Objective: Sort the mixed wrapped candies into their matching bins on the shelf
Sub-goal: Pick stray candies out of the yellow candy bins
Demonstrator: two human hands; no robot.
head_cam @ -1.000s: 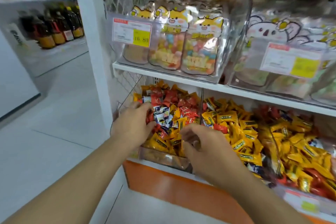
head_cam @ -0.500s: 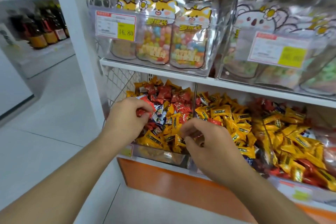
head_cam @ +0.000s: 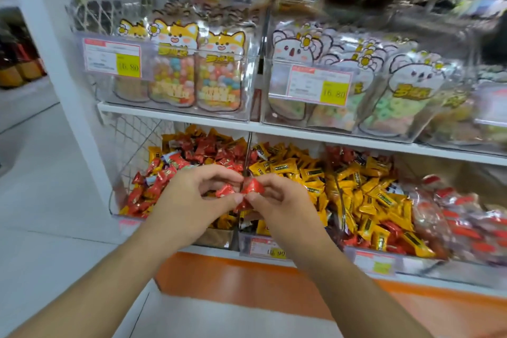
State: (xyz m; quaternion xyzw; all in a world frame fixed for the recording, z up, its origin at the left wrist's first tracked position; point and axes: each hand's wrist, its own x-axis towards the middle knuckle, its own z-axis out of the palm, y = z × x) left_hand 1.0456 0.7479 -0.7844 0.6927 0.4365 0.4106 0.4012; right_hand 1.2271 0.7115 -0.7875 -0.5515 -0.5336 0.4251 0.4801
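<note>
Clear bins of wrapped candies line the lower shelf. The left bin point(head_cam: 118, 200) holds mostly red candies mixed with some yellow and blue-white ones. The middle bin point(head_cam: 288, 164) holds mostly yellow candies. My left hand point(head_cam: 189, 206) and my right hand point(head_cam: 277, 206) meet in front of the divider between these two bins. Both pinch red wrapped candies point(head_cam: 253, 186) between thumb and fingers; one more red candy point(head_cam: 225, 190) sits in my left fingers. Which hand bears the main one I cannot tell.
A third bin point(head_cam: 384, 195) at the right mixes yellow and red candies, with red-wrapped packets point(head_cam: 466, 217) beyond. The upper shelf point(head_cam: 175, 115) carries clear boxes of cartoon candy pouches with price tags. A white post point(head_cam: 63, 63) stands at the left.
My left hand left the pile in the left bin and came toward the right with red candy. My right hand rose from the bin's front edge, and both now meet at the divider.
</note>
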